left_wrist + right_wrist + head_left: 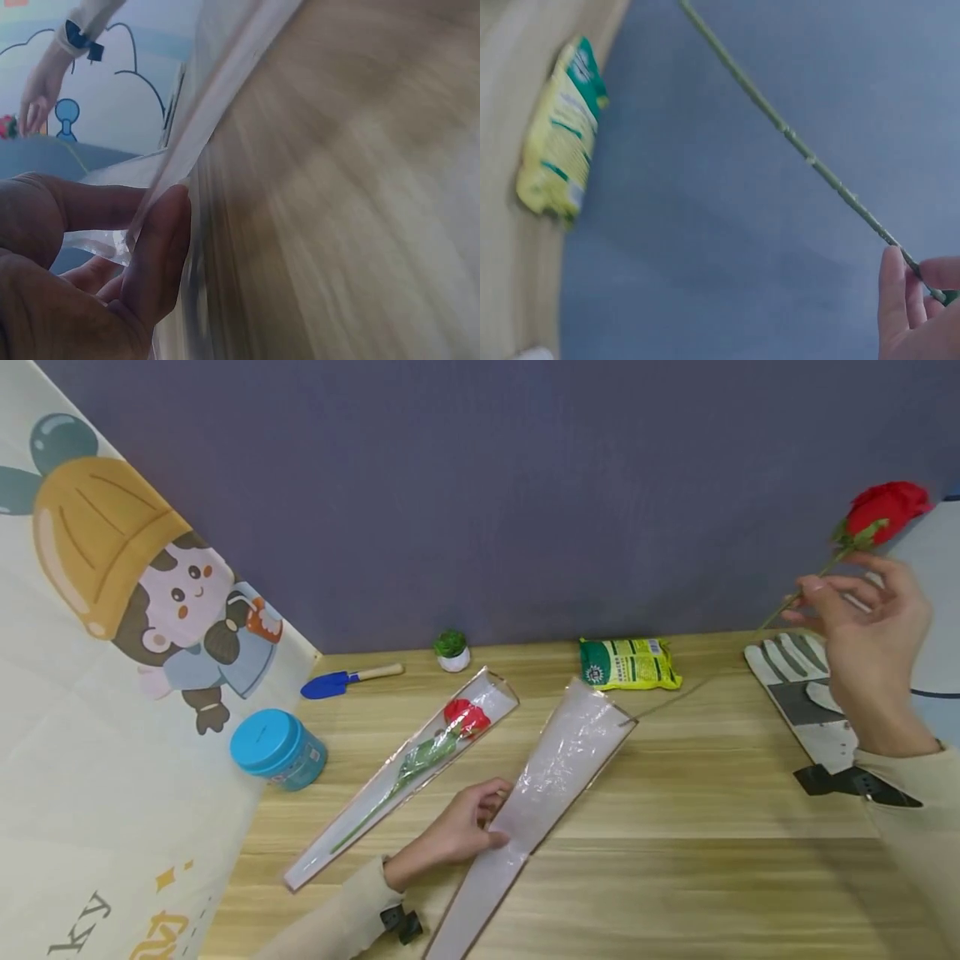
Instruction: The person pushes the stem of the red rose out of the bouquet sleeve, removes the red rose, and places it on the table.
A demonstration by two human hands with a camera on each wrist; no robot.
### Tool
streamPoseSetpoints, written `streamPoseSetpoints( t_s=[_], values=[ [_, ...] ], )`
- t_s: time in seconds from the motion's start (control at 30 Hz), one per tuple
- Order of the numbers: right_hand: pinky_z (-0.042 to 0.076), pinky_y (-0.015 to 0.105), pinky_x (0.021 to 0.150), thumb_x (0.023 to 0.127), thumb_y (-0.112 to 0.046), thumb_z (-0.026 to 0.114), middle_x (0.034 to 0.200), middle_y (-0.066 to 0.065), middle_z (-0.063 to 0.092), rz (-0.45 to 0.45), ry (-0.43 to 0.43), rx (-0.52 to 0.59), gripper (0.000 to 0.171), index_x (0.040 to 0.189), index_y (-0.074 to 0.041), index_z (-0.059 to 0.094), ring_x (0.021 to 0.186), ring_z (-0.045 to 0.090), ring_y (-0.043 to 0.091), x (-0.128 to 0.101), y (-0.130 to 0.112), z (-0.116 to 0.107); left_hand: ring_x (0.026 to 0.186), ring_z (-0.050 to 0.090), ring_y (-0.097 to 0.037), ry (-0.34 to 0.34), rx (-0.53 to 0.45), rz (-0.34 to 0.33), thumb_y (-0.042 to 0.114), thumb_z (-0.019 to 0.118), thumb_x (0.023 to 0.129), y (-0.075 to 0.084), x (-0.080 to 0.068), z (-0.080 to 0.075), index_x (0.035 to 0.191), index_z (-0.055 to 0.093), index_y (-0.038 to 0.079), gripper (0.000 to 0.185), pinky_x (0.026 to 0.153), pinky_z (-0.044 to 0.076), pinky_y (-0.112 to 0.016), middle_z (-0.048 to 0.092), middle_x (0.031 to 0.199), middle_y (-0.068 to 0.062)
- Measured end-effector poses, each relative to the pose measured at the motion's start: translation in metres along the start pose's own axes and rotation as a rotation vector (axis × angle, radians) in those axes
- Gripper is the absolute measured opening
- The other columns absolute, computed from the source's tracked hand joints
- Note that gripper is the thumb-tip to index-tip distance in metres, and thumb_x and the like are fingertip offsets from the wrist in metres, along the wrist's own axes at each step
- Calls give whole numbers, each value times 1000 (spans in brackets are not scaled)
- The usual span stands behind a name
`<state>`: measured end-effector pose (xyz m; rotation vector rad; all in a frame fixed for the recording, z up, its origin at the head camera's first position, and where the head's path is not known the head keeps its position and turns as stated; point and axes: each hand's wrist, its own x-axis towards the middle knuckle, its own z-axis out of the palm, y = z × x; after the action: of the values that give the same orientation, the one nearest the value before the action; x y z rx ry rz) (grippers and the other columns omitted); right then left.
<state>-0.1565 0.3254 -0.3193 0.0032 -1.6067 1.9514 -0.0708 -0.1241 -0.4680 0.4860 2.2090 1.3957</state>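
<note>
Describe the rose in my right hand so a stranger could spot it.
Start at the dark wall; find the right hand near its right end. The red rose held there is unwrapped, while the other flower lies in clear wrapping.

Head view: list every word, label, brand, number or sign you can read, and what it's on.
"ky": on the cartoon backdrop, lower left.
Orange lettering beside it: cut off by the frame edge, not readable.
Yellow-green packet: printed, too small to read.
Blue tub: label too small to read.
</note>
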Motion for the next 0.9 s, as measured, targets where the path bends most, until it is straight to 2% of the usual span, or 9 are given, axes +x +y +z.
streamPoseSetpoints(
  t_s=[0.07, 0.17, 0.23, 0.3, 0.47, 0.53, 0.67, 0.9],
  values=[
    [61, 12, 72, 94, -7, 73, 102, 4, 70, -21, 54, -66, 54, 143, -8, 51, 87, 73, 9, 6, -10, -5, 106, 73, -32, 0, 0, 5, -10, 76, 79, -2, -1, -2, 135, 59, 2, 60, 88, 65, -32, 73, 118, -21],
    [57, 7, 73, 98, -14, 69, 106, -3, 67, 11, 103, -227, 54, 147, -15, 48, 89, 70, 3, 11, -19, -11, 110, 72, -37, 13, 8, 11, -8, 75, 80, -2, -3, -4, 136, 59, 0, 59, 91, 65, -37, 71, 123, -25],
    [55, 4, 73, 100, -16, 66, 107, -9, 66, 34, 112, -344, 52, 149, -19, 47, 87, 68, -2, 11, -20, -15, 111, 71, -38, 32, 29, 6, -7, 75, 79, -3, -3, -4, 137, 58, -1, 60, 92, 65, -39, 70, 125, -26],
    [55, 4, 71, 101, -15, 66, 105, -11, 68, 42, 94, -397, 49, 147, -17, 50, 84, 68, -4, 8, -15, -20, 109, 72, -37, 44, 34, 2, -6, 76, 79, -2, -3, -4, 134, 59, -1, 58, 92, 65, -39, 71, 123, -26],
    [57, 6, 69, 100, -4, 64, 98, -18, 72, 45, -76, -416, 44, 143, -12, 58, 78, 71, -6, -5, 6, -37, 92, 71, -24, 66, 60, -36, -1, 79, 81, 2, 2, -2, 124, 63, 2, 46, 80, 64, -31, 76, 109, -18],
    [58, 6, 68, 101, -3, 62, 99, -24, 71, 69, -159, -473, 43, 142, -15, 57, 79, 70, -9, -11, 14, -44, 86, 69, -18, 74, 56, -56, 0, 80, 81, 3, 5, -2, 122, 63, 1, 45, 76, 63, -27, 76, 104, -17],
    [58, 9, 65, 103, -9, 61, 99, -33, 68, 147, -301, -613, 45, 147, -16, 55, 80, 69, -13, -19, 25, -54, 80, 67, -12, 76, -17, -88, 0, 79, 81, 5, 12, 0, 123, 64, -2, 45, 70, 62, -23, 76, 100, -18],
    [62, 16, 69, 106, -21, 60, 95, -36, 62, 305, -476, -749, 56, 155, 2, 43, 82, 67, -13, -37, 54, -63, 70, 62, -9, 44, -128, -103, -4, 78, 79, 7, 27, 8, 120, 65, -4, 43, 62, 58, -20, 72, 100, -17]
  ],
)
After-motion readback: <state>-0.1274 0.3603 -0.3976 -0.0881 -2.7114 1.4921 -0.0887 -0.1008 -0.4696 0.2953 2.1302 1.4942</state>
